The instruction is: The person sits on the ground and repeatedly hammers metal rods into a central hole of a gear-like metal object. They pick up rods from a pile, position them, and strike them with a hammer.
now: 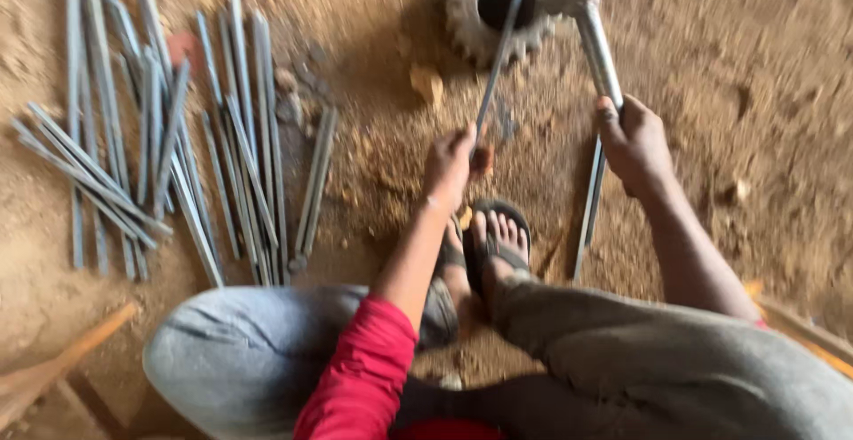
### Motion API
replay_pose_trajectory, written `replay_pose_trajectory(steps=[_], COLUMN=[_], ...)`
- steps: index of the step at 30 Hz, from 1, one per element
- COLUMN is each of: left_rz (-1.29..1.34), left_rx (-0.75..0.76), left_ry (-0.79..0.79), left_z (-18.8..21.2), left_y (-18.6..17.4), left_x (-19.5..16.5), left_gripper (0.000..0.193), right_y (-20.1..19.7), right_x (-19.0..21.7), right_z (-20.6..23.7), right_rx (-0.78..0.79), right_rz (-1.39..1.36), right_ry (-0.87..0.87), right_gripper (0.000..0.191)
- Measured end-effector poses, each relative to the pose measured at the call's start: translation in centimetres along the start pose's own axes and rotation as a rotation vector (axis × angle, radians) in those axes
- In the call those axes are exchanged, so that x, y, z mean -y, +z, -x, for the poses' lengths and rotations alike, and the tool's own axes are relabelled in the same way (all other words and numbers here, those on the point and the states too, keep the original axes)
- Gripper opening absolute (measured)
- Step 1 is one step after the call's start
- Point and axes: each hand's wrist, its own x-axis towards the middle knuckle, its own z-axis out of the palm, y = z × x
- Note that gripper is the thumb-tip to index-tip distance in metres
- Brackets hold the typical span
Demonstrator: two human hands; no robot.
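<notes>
My left hand point(449, 164) grips the near end of a thin metal rod point(502, 44) that slants up into the hole of a toothed gear wheel point(493, 4) lying on the dirt floor. My right hand point(633, 142) is closed around the shaft of a grey hammer-like tool point(597, 44) whose head is at the top edge, beside the gear. Another thin rod point(588, 213) lies on the ground below my right hand. I squat with my sandalled feet point(493, 244) just behind my hands.
A pile of several thin metal rods point(169, 138) is spread over the sandy floor at the left. A small stone point(426, 84) lies near the gear. Wooden strips point(62, 360) lie at the lower left and lower right corners.
</notes>
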Motion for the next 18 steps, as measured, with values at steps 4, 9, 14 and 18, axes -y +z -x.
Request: replay_pose_trajectory(steps=[4, 9, 14, 18], left_rz=[0.338, 0.516, 0.796, 0.771], left_rx=[0.194, 0.482, 0.732, 0.767], left_ry=[-0.165, -0.035, 0.024, 0.142], left_z=[0.8, 2.0, 1.2, 0.4], left_y=[1.6, 2.7, 4.0, 4.4], left_x=[-3.2, -7.4, -9.6, -9.0], left_gripper=[0.024, 0.028, 0.031, 0.018], right_y=[1.6, 1.6, 2.6, 3.3], right_x=[-1.5, -1.0, -2.2, -4.1], right_z=[1.6, 1.9, 1.8, 1.2], right_rx=[-0.012, -0.011, -0.134, -0.042], right_rz=[0.17, 0.131, 0.173, 0.117], right_ry=[-0.123, -0.135, -0.362, -0.248], right_gripper=[0.037, 0.035, 0.037, 0.037])
